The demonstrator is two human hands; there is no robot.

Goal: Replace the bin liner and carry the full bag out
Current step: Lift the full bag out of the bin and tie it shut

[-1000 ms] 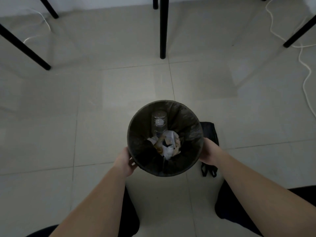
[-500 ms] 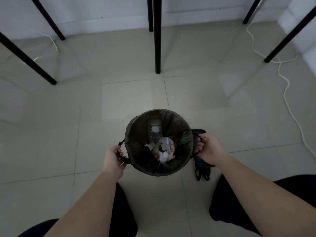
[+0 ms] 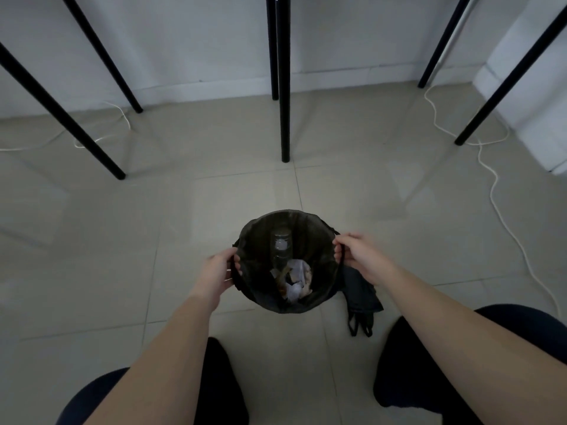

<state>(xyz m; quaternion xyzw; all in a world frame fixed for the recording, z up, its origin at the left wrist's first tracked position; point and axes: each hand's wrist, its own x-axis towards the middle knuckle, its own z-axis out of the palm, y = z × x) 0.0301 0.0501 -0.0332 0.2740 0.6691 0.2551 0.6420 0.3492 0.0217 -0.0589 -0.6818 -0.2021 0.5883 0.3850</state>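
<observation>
An indoor room, likely an office or study: pale tiled floor [image 3: 122, 240] and a white wall [image 3: 199, 41] with a skirting board [image 3: 214, 87]. 6 thin black furniture legs [image 3: 285, 87] stand on the tiles, and white cables [image 3: 497, 191] trail beside them.

Open floor [image 3: 122, 240] spreads left and far of the bin [image 3: 319, 240]. A folded bag [image 3: 360, 299] crowds its right; table legs [image 3: 284, 118] stand far, a cable [image 3: 503, 222] right.

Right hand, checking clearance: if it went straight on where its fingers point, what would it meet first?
Probably the clear plastic bottle inside the black-lined round bin, since the right hand points left across its mouth; depth is unclear.
</observation>
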